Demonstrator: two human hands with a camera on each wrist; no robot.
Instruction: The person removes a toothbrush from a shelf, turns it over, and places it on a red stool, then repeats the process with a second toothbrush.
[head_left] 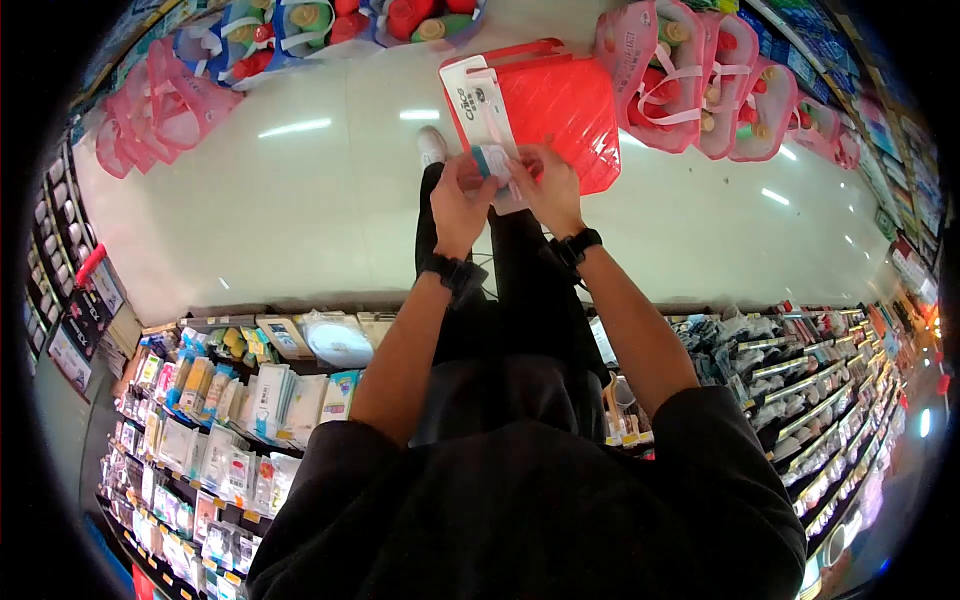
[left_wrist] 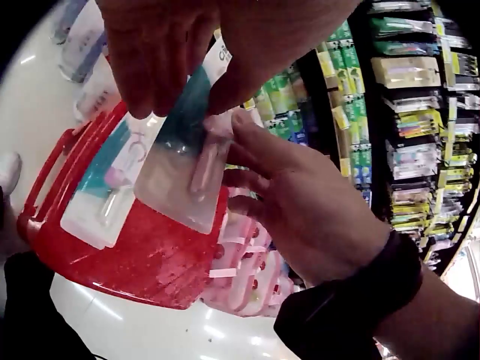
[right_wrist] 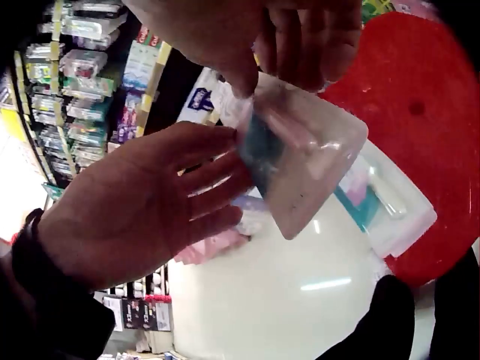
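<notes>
Both hands hold one clear blister pack (left_wrist: 187, 165) with a teal card and a slim pink-handled tool inside, in front of the body. My left hand (head_left: 463, 208) grips its left side, fingers spread along the back in the right wrist view. At the opposite edge, my right hand (head_left: 555, 190) pinches the plastic between thumb and fingers. Beneath lies a second, similar pack (right_wrist: 386, 199) with a long white card, flat on a red plastic basket (head_left: 575, 110) with handles. What the tool inside is, I cannot tell.
Pink carrier bags (head_left: 655, 85) and blue-trimmed ones stand on the pale floor (head_left: 330, 200) along the far side. Shelves of packaged goods (head_left: 265, 400) run close behind the person on both sides. A white shoe (head_left: 431, 145) shows beside the basket.
</notes>
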